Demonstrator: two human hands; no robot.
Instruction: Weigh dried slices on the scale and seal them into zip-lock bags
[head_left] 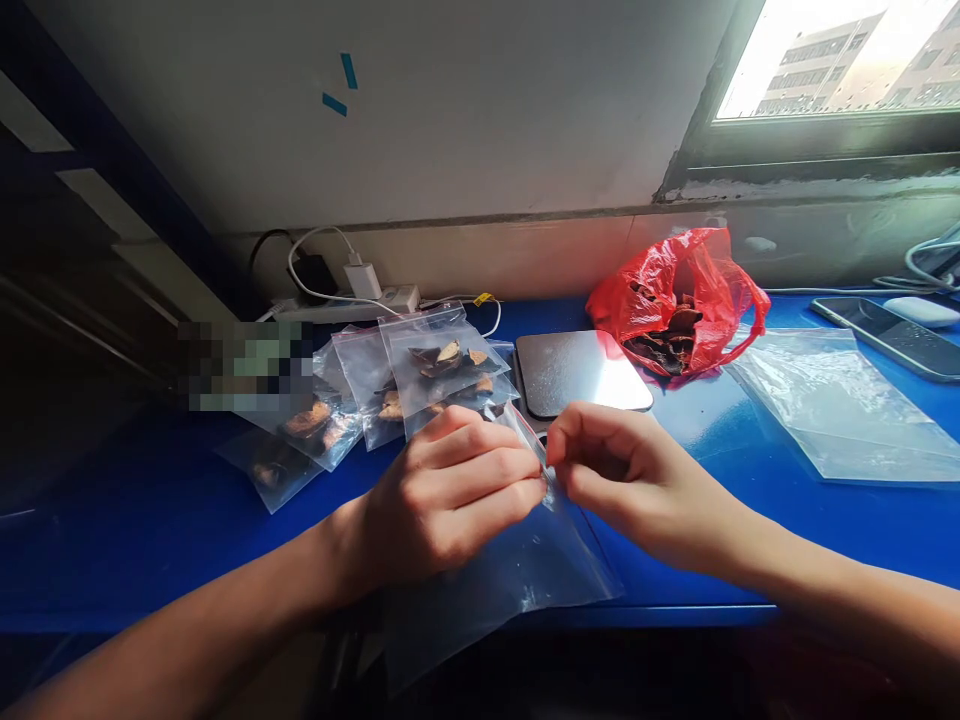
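A clear zip-lock bag (517,570) hangs at the table's front edge, with my left hand (465,490) closed on its upper part. My right hand (630,475) pinches the same bag near its red-lined top edge, its fingertips almost meeting those of the left. No contents show in the visible part of this bag. Just beyond my hands lies a flat scale with a shiny metal top (577,372). Left of the scale, several filled zip-lock bags (420,345) overlap, with dark and tan dried slices inside.
A red plastic bag (675,300) of dark dried pieces stands open behind the scale. To the right lie flat clear bags (840,400), a phone (892,335) and a white case (921,312). A power strip (397,298) with chargers runs along the wall on the blue table (697,530).
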